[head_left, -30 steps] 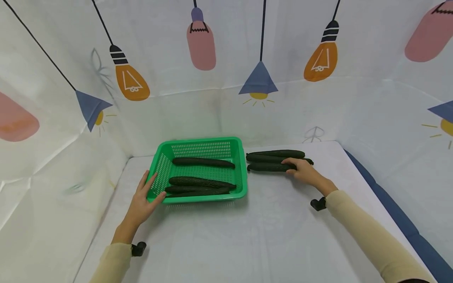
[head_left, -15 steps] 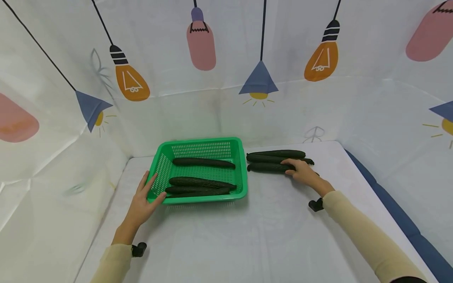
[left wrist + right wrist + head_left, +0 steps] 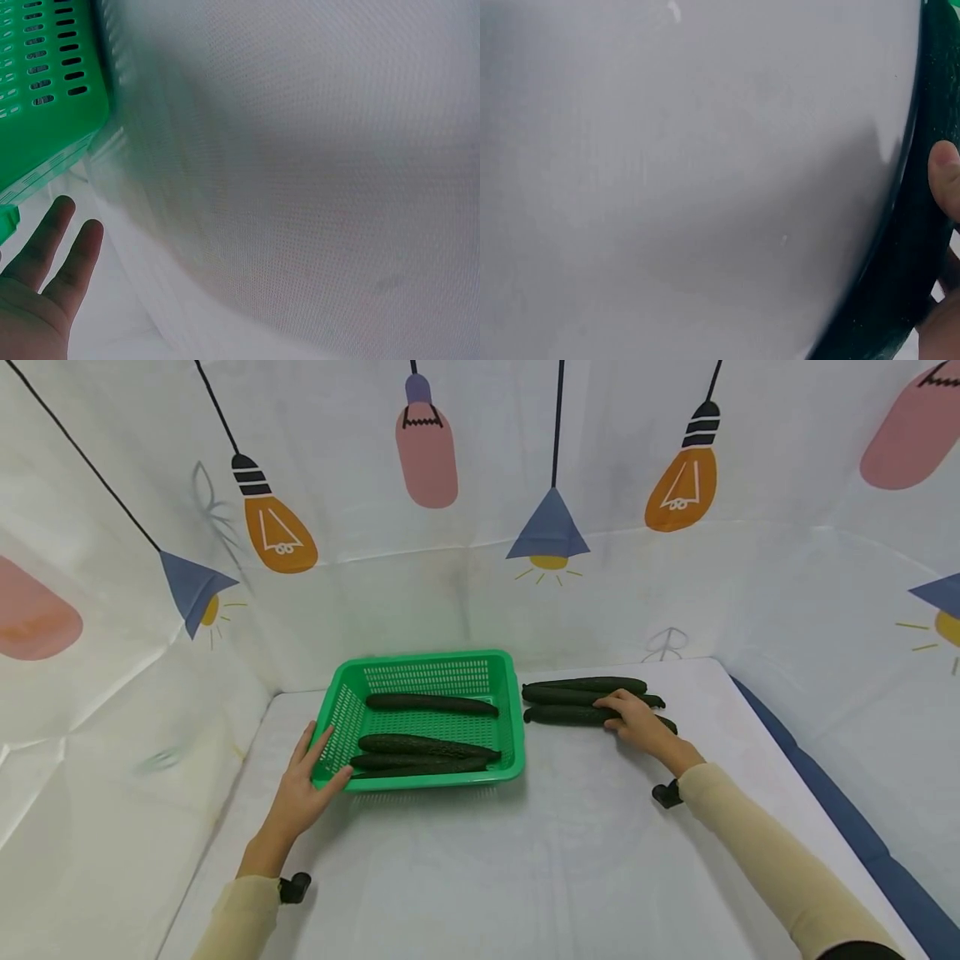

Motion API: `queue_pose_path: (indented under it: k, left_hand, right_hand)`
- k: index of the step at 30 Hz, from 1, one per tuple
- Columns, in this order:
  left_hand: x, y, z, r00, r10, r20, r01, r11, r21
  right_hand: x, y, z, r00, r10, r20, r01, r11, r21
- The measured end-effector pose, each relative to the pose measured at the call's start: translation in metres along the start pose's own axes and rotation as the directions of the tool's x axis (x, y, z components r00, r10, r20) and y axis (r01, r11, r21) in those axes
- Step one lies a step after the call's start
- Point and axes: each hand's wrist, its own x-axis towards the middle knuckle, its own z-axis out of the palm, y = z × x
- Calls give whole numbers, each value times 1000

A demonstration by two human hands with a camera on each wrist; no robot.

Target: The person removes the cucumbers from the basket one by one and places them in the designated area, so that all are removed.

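A white tabletop (image 3: pixel 480 885) reaches far to a creased white sheet (image 3: pixel 405 610) that rises behind it and along both sides. Printed on the sheet's far side are two orange bulbs (image 3: pixel 680 489), a pink lamp (image 3: pixel 426 464) between them and a blue lampshade (image 3: pixel 547 531). A faint grey sprig (image 3: pixel 665 643) sits low at far right; a dark blue strip (image 3: pixel 825 797) borders the tabletop's right edge.

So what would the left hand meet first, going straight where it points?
Probably the green plastic basket, on its left side; the left hand overlaps its rim in the head view, though contact is unclear.
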Motion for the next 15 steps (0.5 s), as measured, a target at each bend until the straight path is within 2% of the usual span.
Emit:
queue_pose_path:
  k: [6, 15]
  left_hand:
    - [0, -1, -1, 1000, 6, -7, -6, 1000, -8]
    - [1, -2, 2, 1000, -6, 6, 6, 1000, -3]
  right_hand:
    - [6, -1, 3, 999, 5, -37, -8, 994, -107]
    - [6, -4, -3, 999, 52, 10, -51, 993, -107]
